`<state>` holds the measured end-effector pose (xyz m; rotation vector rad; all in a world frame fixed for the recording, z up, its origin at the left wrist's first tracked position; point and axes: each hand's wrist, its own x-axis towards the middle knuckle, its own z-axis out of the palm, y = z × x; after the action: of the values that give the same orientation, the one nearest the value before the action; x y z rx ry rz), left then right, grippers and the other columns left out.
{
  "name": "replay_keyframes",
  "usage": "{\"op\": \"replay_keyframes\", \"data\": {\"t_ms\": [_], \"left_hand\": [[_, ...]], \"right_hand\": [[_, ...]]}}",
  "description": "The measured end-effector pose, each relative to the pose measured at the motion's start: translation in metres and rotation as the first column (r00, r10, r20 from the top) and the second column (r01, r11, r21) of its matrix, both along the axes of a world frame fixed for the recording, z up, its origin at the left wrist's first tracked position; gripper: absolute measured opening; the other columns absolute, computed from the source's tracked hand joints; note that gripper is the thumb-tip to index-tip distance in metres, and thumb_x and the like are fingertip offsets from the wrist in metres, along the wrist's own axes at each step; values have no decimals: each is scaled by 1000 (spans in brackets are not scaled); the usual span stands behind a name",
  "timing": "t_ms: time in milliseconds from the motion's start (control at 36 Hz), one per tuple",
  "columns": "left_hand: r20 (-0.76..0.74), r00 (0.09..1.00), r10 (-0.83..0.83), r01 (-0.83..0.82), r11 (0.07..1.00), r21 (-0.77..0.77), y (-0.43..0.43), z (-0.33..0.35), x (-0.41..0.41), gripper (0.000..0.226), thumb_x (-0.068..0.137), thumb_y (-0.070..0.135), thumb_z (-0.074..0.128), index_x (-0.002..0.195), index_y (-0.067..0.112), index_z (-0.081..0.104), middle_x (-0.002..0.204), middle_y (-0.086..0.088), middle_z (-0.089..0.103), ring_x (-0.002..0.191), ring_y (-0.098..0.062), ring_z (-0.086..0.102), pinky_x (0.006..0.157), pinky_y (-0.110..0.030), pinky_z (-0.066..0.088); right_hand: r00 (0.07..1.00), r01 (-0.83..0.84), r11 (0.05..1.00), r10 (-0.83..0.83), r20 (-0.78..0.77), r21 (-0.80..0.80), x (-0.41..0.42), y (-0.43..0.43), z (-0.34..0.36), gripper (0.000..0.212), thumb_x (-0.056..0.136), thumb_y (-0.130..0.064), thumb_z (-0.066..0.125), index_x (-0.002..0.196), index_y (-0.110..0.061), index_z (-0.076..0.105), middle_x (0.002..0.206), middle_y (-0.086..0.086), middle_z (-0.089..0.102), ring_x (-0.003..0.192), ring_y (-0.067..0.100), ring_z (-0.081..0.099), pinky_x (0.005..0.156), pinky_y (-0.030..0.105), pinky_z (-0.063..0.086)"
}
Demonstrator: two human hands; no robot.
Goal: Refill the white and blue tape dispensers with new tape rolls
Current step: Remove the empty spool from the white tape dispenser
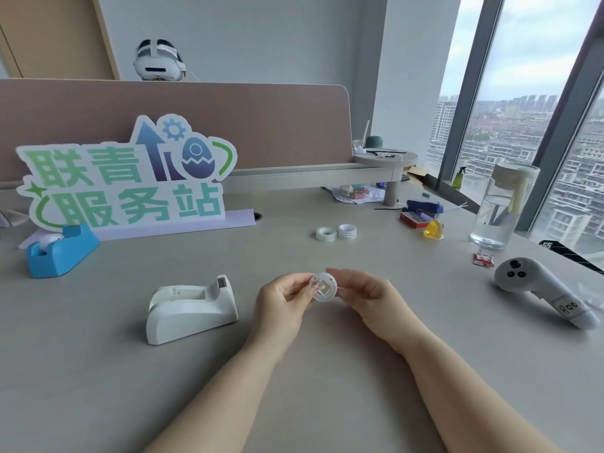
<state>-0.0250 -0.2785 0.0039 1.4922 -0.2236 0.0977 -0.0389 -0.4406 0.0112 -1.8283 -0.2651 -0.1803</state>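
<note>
Between my left hand (282, 299) and my right hand (366, 294) I hold a small round white tape spool (323, 287), fingertips of both pinching its edges above the desk. The white tape dispenser (191, 308) stands just left of my hands, its cradle empty. At the far left the blue tape dispenser (58, 250) stands with a white roll inside. Two new tape rolls lie side by side beyond my hands: one clear (326, 233), one with printed white core (347, 231).
A white handheld controller (542, 291) lies at the right. A clear glass water bottle (501, 207) stands at the far right by the window. A yellow object (433, 229), a blue stapler (423, 207) and a large sign (124, 178) stand further back.
</note>
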Motion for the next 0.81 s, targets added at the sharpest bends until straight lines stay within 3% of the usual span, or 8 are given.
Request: {"op": "replay_keyframes", "data": {"t_ms": [111,222,389,556,639,806], "left_hand": [[-4,1000,-22,22,999,-24,-1,0,0,15,88,8,63,101,7,71,94,-5,75,88,-11,71,75,-18,55],[7,1000,2,-2,999,-33,-1,0,1,11,88,8,63,90,15,72,88,-3,76,83,-10,72,71,-17,54],[18,992,127,-128,992,21,1,-4,5,13,89,13,63,99,13,70,93,-5,73,87,-13,70,73,-20,55],[79,971,227,-237,959,156,3,-7,7,13,90,17,61,92,28,68,89,7,73,86,-11,70,81,-27,55],[107,961,253,-273,926,261,5,-8,9,19,91,17,59,108,22,67,105,7,71,98,-10,66,88,-25,50],[161,981,106,-172,862,478,3,-5,6,40,93,24,55,133,24,51,135,11,53,128,-7,46,100,-19,34]], "right_hand": [[997,-74,995,76,22,-68,1,0,0,33,90,-4,59,114,-25,66,113,-7,70,107,10,64,95,24,48],[999,-17,994,21,29,-110,2,-1,-2,20,88,-10,63,102,-23,69,105,-6,72,102,16,65,93,33,51],[994,107,984,-101,50,-140,5,-1,-5,11,85,-14,67,96,-17,67,96,-3,71,90,6,65,80,15,47],[990,138,983,-134,48,-119,5,-1,-5,11,85,-14,68,96,-16,68,93,-4,71,86,4,64,74,7,45],[988,154,982,-150,44,-108,4,0,-4,11,85,-15,68,96,-16,68,92,-6,71,86,3,64,73,6,44],[985,169,983,-167,30,-74,3,0,-2,12,85,-22,68,96,-22,70,94,-10,72,88,-1,65,75,7,44]]}}
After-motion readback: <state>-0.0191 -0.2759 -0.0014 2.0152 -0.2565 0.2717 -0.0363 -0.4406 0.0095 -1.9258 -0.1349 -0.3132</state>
